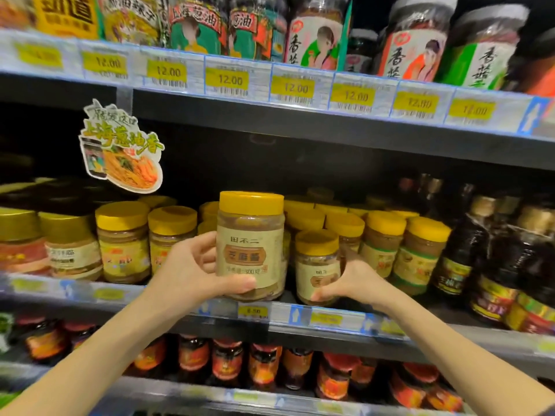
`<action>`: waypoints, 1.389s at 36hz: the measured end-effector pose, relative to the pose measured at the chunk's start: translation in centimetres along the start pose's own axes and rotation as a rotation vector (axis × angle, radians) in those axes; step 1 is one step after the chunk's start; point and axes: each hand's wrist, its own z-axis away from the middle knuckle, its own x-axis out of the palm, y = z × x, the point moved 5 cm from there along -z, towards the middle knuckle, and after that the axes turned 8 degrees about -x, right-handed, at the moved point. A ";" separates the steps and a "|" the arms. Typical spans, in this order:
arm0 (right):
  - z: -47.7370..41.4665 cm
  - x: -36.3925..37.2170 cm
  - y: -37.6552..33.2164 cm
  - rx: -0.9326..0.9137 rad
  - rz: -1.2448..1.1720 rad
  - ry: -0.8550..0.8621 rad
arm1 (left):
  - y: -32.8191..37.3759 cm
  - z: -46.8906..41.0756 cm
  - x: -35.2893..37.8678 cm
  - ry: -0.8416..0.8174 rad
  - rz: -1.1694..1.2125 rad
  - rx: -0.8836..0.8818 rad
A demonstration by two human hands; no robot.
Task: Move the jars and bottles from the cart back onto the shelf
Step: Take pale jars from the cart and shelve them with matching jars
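Observation:
My left hand point(192, 265) grips a tall yellow-lidded jar of brown paste point(250, 244) with a beige label, held upright at the front edge of the middle shelf point(330, 321). Its base is at the shelf edge; I cannot tell whether it rests on it. To its right my right hand point(354, 280) grips a shorter jar of the same kind point(316, 265), which stands on the shelf. Several more yellow-lidded jars point(384, 235) fill the rows behind and beside them. The cart is out of view.
Dark bottles point(465, 244) stand at the shelf's right end. Gold-lidded jars point(69, 244) sit at the left. The upper shelf point(300, 82) carries sauce jars above yellow price tags, the lower shelf point(228, 364) red-labelled jars. A paper noodle advert point(123, 148) hangs from the upper shelf.

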 end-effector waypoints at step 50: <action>4.1 -10.0 -11.2 -0.179 0.441 -0.132 | 0.0 -2.0 14.3 -0.123 0.027 -0.088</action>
